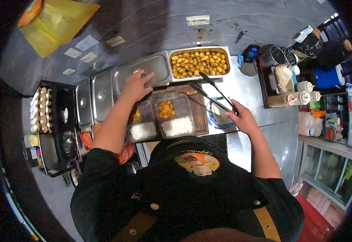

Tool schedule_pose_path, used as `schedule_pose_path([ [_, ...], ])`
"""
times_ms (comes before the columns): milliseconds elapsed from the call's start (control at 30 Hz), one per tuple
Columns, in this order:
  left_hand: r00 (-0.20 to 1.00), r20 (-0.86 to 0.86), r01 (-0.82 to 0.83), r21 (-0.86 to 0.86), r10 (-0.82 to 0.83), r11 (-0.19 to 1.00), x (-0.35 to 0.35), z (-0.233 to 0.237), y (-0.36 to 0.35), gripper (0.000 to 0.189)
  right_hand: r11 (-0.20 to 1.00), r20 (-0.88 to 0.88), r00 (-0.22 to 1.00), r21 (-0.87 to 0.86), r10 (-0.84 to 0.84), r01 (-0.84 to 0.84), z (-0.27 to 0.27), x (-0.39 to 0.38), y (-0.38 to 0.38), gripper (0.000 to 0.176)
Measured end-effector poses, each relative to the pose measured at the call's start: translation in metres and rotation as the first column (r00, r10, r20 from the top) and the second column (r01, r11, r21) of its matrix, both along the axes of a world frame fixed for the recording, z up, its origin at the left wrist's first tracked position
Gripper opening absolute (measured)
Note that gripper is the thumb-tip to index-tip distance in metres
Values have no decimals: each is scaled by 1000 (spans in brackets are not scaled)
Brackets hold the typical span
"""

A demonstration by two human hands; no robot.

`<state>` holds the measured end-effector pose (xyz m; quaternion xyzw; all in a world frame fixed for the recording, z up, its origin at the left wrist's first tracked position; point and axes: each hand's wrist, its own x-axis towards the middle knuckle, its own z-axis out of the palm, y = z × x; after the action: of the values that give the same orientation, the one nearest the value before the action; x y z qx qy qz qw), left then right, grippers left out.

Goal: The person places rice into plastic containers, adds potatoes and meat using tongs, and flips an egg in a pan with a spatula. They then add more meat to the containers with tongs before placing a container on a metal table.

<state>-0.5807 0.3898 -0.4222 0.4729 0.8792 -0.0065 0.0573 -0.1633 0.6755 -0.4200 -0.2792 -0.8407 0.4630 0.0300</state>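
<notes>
My right hand (243, 117) grips black tongs (216, 95), whose arms are spread and reach toward a metal pan (169, 60) of small round potatoes (200, 63). Over a steel pan lid (158, 66), my left hand (135, 86) has its fingers spread around the knob. Below it, two clear compartment containers stand side by side on a brown board (199, 113). Both the right container (190, 105) and the left container (147, 105) have white rice in front and orange-yellow food behind; my left forearm partly covers the left one.
More lidded steel pans (102, 97) line the left side, with egg trays (41, 109) beyond. A blue-edged cloth (220, 115) lies right of the board on the metal counter (262, 125). Squeeze bottles (303, 98) stand in a dark tray at right. A yellow bag (59, 26) hangs upper left.
</notes>
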Motion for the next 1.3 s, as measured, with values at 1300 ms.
schedule_pose_path([
  [1300,693,114,-603,633,712,486,-62,-24,-172,22,960,-22,997,-271,-73,65,18,-55,-61,49],
])
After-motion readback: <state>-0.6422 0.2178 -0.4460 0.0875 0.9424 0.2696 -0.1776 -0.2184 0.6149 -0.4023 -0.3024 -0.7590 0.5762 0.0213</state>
